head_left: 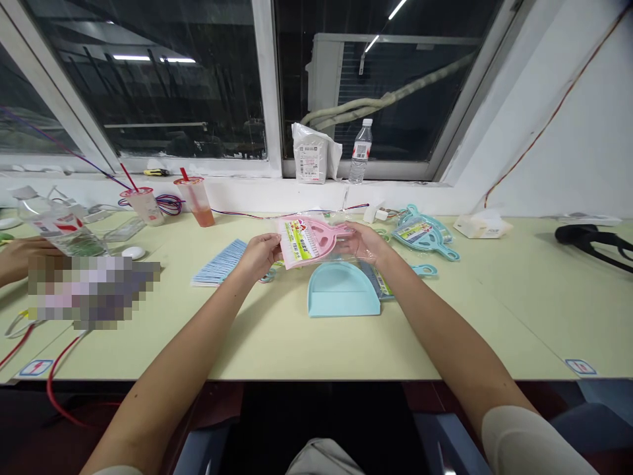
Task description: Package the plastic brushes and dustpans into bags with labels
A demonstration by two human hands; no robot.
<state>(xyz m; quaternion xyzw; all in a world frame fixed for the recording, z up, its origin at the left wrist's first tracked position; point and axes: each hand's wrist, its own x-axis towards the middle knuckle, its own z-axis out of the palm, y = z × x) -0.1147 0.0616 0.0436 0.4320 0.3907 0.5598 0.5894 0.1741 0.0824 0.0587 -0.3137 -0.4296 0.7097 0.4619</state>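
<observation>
Above the table, both my hands hold a pink dustpan and brush set [316,239] in a clear wrapper with a green and yellow label. My left hand [260,256] grips its left end, and my right hand [363,243] has the handle end. Below it, a light blue dustpan [343,293] rests on the tabletop. Left of that lies a blue-bristled brush [220,262], its handle partly hidden behind my left hand. Another wrapped set [383,285] is partly covered by the dustpan and my right forearm. Further right are wrapped turquoise dustpan sets [420,231].
At left, another person's hand [30,257] is near a large water bottle [62,227] and a pixelated patch. Two drink cups [196,204] with straws stand at the back. On the sill are a white packet [311,155] and water bottle [361,152]. A tissue pack [482,224] lies right.
</observation>
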